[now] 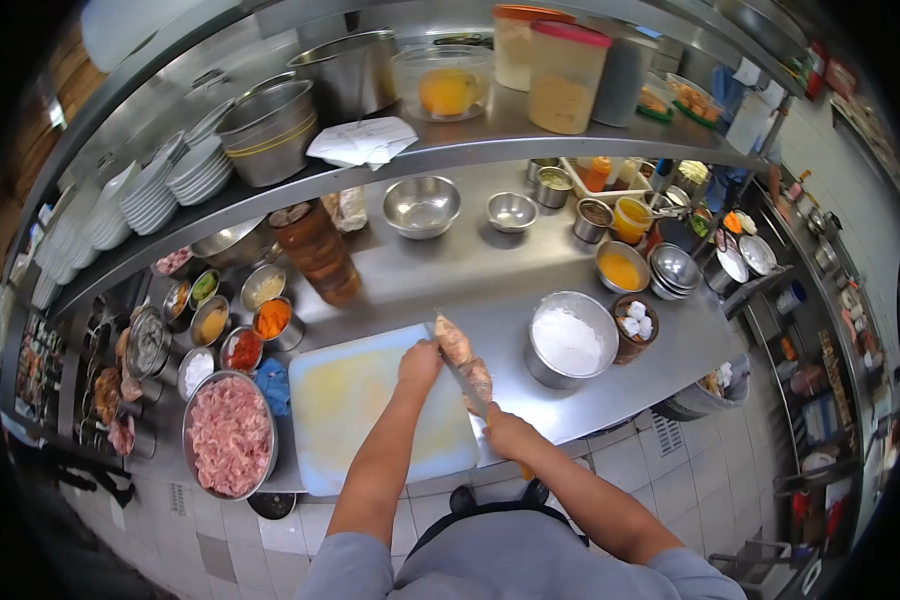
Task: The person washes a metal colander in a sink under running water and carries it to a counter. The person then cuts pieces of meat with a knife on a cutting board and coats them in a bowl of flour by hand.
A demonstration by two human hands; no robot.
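My right hand (pixel 511 434) is closed around the handle of a knife (pixel 464 386), whose blade slants up and left across the board's right edge. Near the blade's far end, my left hand (pixel 420 366) is closed, its fingers appearing to grip the blade. Orange-brown, knobbly pieces of food (pixel 454 340) lie along the blade's right side, just off the cutting board (pixel 355 425). I cannot make out what kind of food it is. The pale board bears yellowish stains.
Left of the board stand a bowl of raw sliced meat (pixel 232 435), a blue cloth (pixel 272 387) and several seasoning containers. To the right is a pot of white powder (pixel 573 338). Metal bowls (pixel 422 207) sit behind. A loaded shelf (pixel 450 150) overhangs the back.
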